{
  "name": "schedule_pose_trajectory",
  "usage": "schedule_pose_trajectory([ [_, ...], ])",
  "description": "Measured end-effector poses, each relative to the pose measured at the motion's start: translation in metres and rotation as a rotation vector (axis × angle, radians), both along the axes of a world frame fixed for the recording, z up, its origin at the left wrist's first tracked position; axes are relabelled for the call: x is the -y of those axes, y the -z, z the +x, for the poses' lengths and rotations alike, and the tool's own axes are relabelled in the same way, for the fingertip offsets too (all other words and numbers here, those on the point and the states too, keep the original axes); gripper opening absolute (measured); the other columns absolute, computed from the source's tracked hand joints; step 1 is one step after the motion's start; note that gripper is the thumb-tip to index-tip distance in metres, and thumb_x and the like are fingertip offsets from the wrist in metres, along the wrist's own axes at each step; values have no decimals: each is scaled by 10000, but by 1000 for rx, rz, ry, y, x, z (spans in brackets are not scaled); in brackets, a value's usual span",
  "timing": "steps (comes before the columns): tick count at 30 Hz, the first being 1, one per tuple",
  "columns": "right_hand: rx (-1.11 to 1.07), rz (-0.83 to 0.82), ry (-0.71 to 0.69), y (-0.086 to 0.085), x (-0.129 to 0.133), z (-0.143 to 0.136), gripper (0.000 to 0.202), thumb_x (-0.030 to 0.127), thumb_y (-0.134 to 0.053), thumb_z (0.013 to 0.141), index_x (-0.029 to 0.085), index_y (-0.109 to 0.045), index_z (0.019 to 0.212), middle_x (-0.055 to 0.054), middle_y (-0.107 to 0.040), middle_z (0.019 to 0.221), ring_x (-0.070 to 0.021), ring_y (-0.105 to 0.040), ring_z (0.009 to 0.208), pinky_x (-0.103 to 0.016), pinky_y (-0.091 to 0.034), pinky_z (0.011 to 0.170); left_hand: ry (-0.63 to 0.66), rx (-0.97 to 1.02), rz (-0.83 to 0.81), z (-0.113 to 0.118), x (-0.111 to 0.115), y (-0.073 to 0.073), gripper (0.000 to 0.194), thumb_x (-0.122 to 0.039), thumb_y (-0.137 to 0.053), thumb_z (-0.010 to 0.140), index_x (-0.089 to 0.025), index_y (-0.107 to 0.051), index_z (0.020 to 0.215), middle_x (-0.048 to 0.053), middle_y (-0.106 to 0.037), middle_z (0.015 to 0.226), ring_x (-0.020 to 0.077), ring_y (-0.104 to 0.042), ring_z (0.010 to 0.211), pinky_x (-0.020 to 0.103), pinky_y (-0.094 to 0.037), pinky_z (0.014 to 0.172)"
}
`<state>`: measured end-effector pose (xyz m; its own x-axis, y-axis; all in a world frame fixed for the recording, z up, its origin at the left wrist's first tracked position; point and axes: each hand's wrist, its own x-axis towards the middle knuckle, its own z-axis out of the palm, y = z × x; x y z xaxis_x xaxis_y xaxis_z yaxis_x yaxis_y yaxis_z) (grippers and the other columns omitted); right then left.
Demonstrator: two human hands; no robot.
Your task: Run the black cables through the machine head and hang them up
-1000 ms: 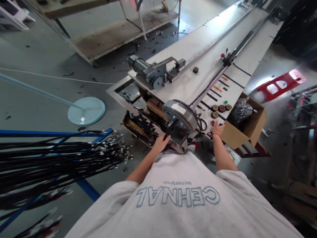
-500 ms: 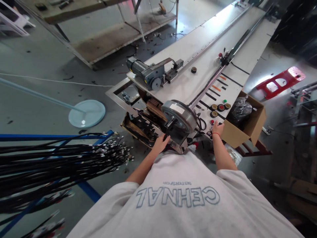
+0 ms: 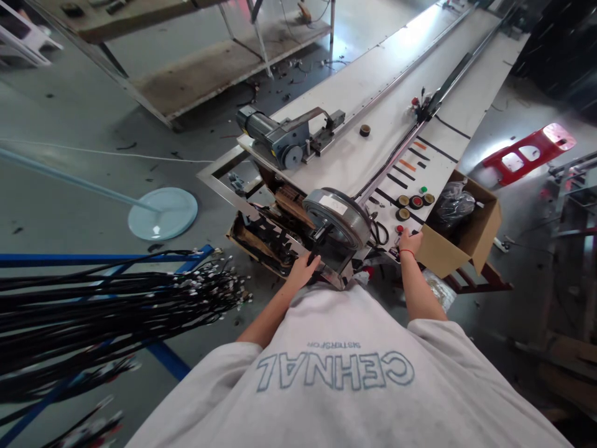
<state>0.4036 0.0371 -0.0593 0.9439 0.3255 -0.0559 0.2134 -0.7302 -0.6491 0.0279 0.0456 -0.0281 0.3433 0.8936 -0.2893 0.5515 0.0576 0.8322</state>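
Observation:
My left hand (image 3: 304,270) is closed on a black handle (image 3: 314,254) in front of a grey wheel (image 3: 336,218) at the near end of a long white table (image 3: 336,99). At the table's near right corner rests my right hand (image 3: 410,241), close below a red button (image 3: 400,229); its fingers are partly hidden, and whether they hold anything cannot be made out. Several rolls of tape (image 3: 403,214) lie just beyond it. A grey motor (image 3: 261,126) sits on the table's left edge.
An open cardboard box (image 3: 448,249) stands right of the table, with a red stool (image 3: 532,154) beyond. Black cables (image 3: 116,298) hang over a blue rack (image 3: 168,361) at the left. A round white base (image 3: 163,213) stands on the floor.

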Motion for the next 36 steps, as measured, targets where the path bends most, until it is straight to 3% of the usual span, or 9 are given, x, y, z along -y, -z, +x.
schedule_pose_trajectory([
  [12,-18,1,6,-2,1,-1,476,423,-561,773,133,-488,1143,-175,-580,1158,-293,-551,1097,-411,-398,961,-1,11,-9,-1,1,-2,328,-431,-430,856,-162,-595,768,32,-625,685,181,-590,688,275,-431,666],
  [19,-13,47,-30,-3,3,-2,721,618,-626,674,122,-473,1174,-189,-574,1181,-301,-530,1124,-407,-393,970,-37,37,-6,0,3,-3,334,-431,-441,846,-149,-614,800,37,-642,709,187,-599,713,278,-447,684],
  [24,-23,25,-33,-5,2,-2,778,618,-654,650,100,-461,1199,-215,-559,1210,-312,-525,1135,-413,-378,985,-29,92,-47,-1,1,-1,346,-461,-432,835,-156,-588,790,16,-601,669,166,-561,657,272,-431,656],
  [30,-9,39,-29,-3,3,-1,752,634,-644,652,104,-485,1162,-208,-571,1187,-312,-543,1108,-418,-390,974,167,161,-194,-25,5,3,402,-546,-462,803,-170,-557,699,17,-599,688,157,-547,683,265,-433,684],
  [36,-10,49,-40,-1,3,1,759,629,-664,633,105,-493,1156,-200,-583,1167,-312,-548,1095,-415,-398,966,1,188,-111,-38,23,-8,439,-551,-362,874,-178,-490,683,-21,-466,582,117,-441,567,233,-375,559],
])
